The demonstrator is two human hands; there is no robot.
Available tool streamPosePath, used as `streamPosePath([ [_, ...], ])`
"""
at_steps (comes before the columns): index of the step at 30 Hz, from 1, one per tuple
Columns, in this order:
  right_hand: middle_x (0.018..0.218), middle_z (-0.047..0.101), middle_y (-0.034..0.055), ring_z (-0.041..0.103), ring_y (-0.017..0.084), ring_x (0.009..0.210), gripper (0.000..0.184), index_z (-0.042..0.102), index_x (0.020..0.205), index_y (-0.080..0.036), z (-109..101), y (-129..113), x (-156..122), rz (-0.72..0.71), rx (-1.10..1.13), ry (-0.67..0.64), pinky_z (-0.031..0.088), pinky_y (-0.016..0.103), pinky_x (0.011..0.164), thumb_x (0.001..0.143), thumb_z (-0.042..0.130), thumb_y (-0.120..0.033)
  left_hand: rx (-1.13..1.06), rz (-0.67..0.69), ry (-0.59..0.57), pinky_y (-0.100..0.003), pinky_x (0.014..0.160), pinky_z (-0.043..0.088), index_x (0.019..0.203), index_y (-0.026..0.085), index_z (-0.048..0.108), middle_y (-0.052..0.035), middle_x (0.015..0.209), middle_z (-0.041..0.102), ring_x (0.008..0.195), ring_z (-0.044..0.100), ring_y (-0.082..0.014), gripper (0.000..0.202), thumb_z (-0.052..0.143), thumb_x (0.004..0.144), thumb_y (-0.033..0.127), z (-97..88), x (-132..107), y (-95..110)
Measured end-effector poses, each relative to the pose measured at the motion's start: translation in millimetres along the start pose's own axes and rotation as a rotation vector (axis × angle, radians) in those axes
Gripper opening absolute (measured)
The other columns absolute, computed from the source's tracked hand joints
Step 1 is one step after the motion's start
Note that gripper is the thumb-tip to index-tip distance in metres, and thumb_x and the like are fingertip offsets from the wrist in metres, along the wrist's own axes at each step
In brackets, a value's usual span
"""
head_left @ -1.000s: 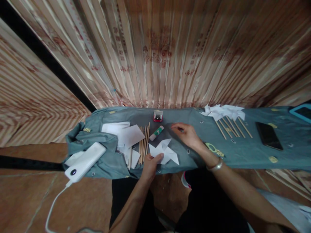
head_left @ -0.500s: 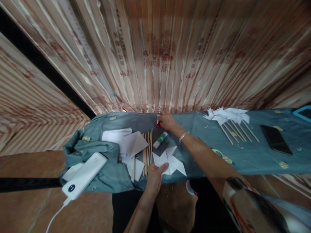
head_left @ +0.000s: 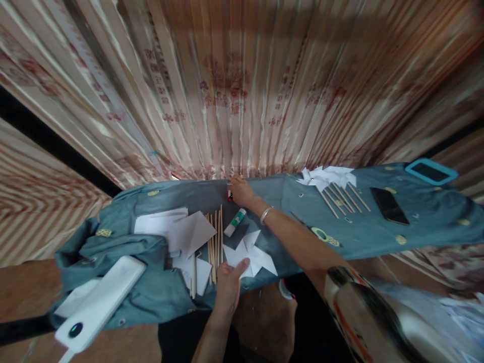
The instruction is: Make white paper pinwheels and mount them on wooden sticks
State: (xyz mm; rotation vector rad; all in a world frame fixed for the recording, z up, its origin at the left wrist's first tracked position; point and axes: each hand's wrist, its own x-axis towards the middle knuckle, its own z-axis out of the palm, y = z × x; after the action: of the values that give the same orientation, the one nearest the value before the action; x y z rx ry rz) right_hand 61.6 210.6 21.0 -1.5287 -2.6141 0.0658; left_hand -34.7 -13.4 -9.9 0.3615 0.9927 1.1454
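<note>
A white folded paper pinwheel [head_left: 250, 252] lies near the front edge of a grey-blue cloth [head_left: 287, 201]. My left hand [head_left: 228, 280] pinches its lower left corner between thumb and fingers. My right hand [head_left: 240, 191] reaches to the far edge of the cloth and its fingers close over a small red box [head_left: 229, 194]. A white and green glue stick [head_left: 234, 222] lies between the two hands. A row of wooden sticks [head_left: 214, 242] lies just left of the pinwheel.
White paper sheets [head_left: 177, 229] lie left of the sticks. A white power bank [head_left: 99, 302] sits at the front left. Finished pinwheels on sticks [head_left: 333, 184], a dark phone [head_left: 388, 205] and a teal-cased device [head_left: 431, 171] lie right. Striped curtain hangs behind.
My right hand moved from beside the pinwheel up to the small red box at the far edge. The left hand stayed on the pinwheel. The view tilted and shifted.
</note>
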Motion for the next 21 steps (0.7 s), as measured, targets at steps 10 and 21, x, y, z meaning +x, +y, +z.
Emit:
streamPosePath([
  [10, 0.126, 0.058, 0.0196, 0.041, 0.026, 0.13, 0.026, 0.073, 0.093, -0.007, -2.8, 1.2, -6.9, 0.02, 0.145, 0.104, 0.032, 0.037, 0.11, 0.079, 0.05, -0.008, -0.026, -0.003, 0.029, -0.038, 0.077, 0.056, 0.077, 0.015, 0.072, -0.0058, 0.072, 0.074, 0.073, 0.071, -0.0245, 0.037, 0.088, 0.048, 0.032, 3.3, -1.5, 2.2],
  [21, 0.102, 0.074, 0.0087, 0.064, 0.025, 0.109, 0.011, 0.073, 0.071, -0.018, 8.1, 21.5, -67.2, 0.34, 0.829, 0.376, 0.049, 0.038, 0.092, 0.074, 0.063, -0.021, -0.058, -0.003, 0.063, -0.037, 0.074, 0.057, 0.08, 0.009, 0.072, -0.0088, 0.069, 0.074, 0.073, 0.072, -0.0267, 0.043, 0.087, 0.045, 0.029, 3.2, -0.3, -1.5],
])
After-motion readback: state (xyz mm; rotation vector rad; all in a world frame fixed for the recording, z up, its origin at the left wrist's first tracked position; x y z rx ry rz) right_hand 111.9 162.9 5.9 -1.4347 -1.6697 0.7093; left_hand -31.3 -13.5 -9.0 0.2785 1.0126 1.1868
